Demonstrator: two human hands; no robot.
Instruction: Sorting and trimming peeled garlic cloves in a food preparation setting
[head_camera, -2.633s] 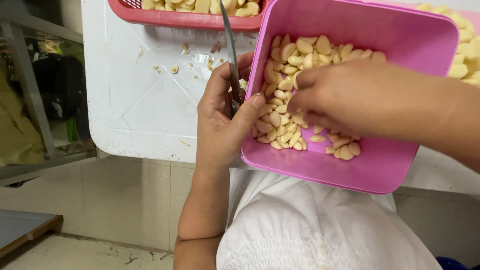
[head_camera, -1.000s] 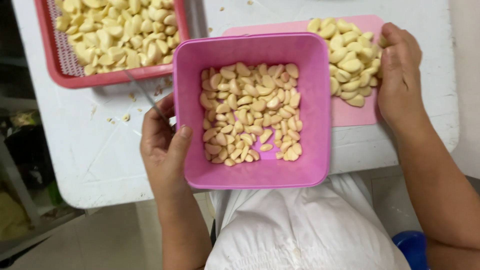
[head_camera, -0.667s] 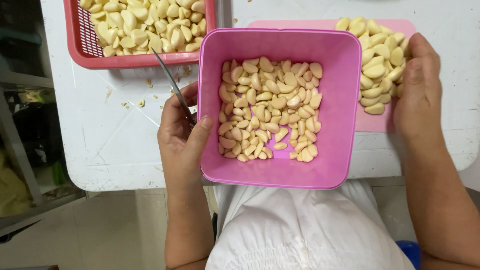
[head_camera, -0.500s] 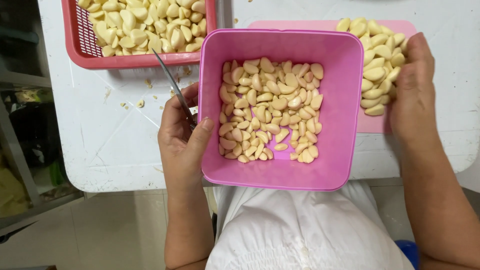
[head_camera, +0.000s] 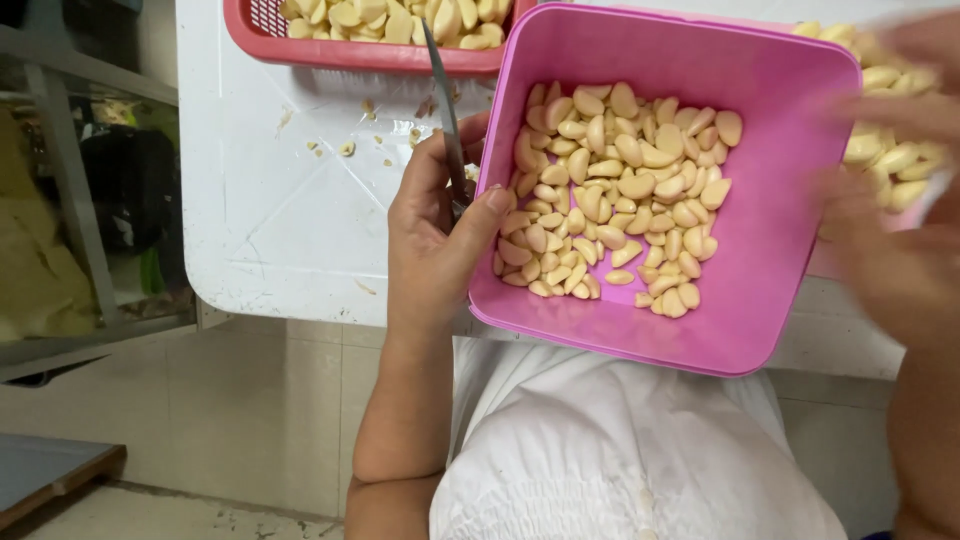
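Two hands show below me, and I hold a square pink tub (head_camera: 770, 270) of peeled garlic cloves (head_camera: 615, 195) over the near edge of a white surface (head_camera: 280, 210). My left hand (head_camera: 435, 240) grips the tub's left wall, the thumb hooked over the rim and its tip inside, the other fingers (head_camera: 440, 160) curled together behind the wall. Pinned in that same grip is a knife (head_camera: 445, 110) with a narrow grey blade. Its long axis runs almost straight away from me, leaning slightly left, with the tip pointing at a red basket (head_camera: 370, 50) at the far edge of the surface and overlapping its near rim; the handle end is buried in my palm. The tub sits tilted, its near corner hanging off the surface above my white shirt (head_camera: 620, 450), and the cloves lie heaped toward its left and middle. My right hand (head_camera: 890, 250) is a blur at the tub's right side, so I cannot tell whether its fingers are spread or pressed together. Behind it lies a pile of more peeled cloves (head_camera: 880, 120). Small garlic scraps (head_camera: 385, 125) dot the surface between basket and left hand.
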